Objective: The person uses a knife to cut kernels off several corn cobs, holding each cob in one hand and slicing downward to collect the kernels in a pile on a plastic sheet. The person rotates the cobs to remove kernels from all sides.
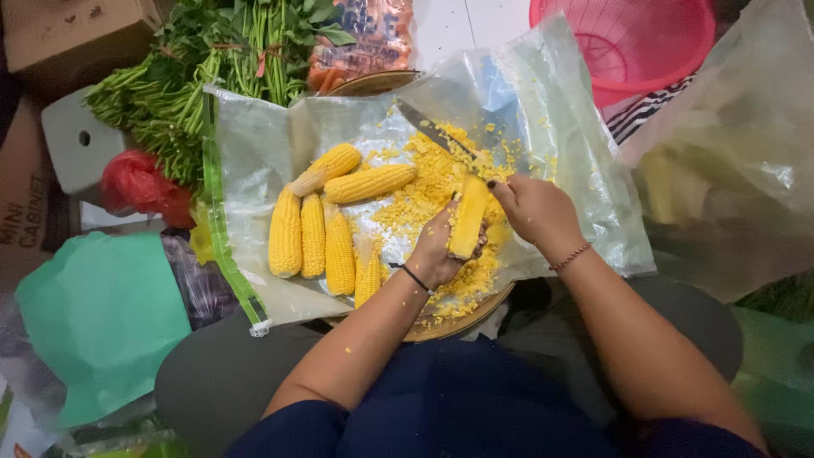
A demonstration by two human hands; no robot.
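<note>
The left hand (437, 254) is wrapped around a half-stripped corn cob (469, 216), holding it upright on the clear plastic sheet (263, 144) that lines a round woven tray (462, 321). The right hand (534, 208) is closed around the handle of a knife (432, 131), whose blade points away over the heap of cut kernels (424, 195). Whole cobs (314, 233) lie in a row just left of the heap (two more rest slantwise above them). To cut well, I judge the blade should run flat down the cob's side, away from the supporting fingers, with the cob's base planted firmly so it cannot skid on the slick plastic.
</note>
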